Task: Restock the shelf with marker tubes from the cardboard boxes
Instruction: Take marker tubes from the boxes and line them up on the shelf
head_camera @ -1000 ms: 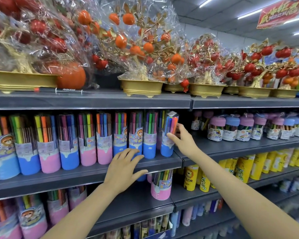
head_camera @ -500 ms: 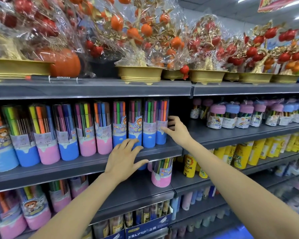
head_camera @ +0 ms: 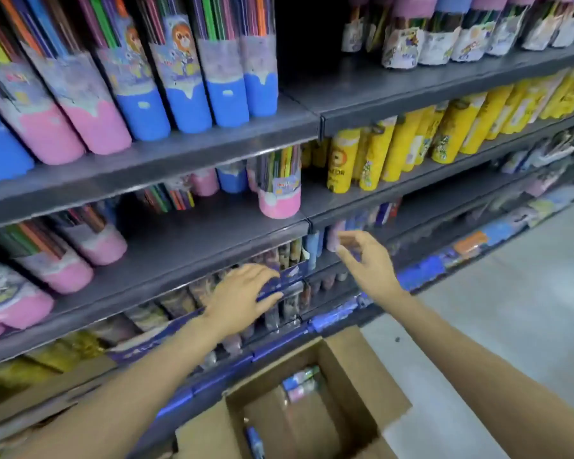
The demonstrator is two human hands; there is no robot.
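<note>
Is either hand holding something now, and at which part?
Nothing is held. The left hand hangs open before the lower shelves, the right hand is loosely curled and empty, above the cardboard box.

The head camera has tipped down — the top shelf with the fruit trees is gone from sight, and an open cardboard box now shows at 6 o'clock. Both hands have come off the marker tubes — the left hand and right hand now hang empty lower down
</note>
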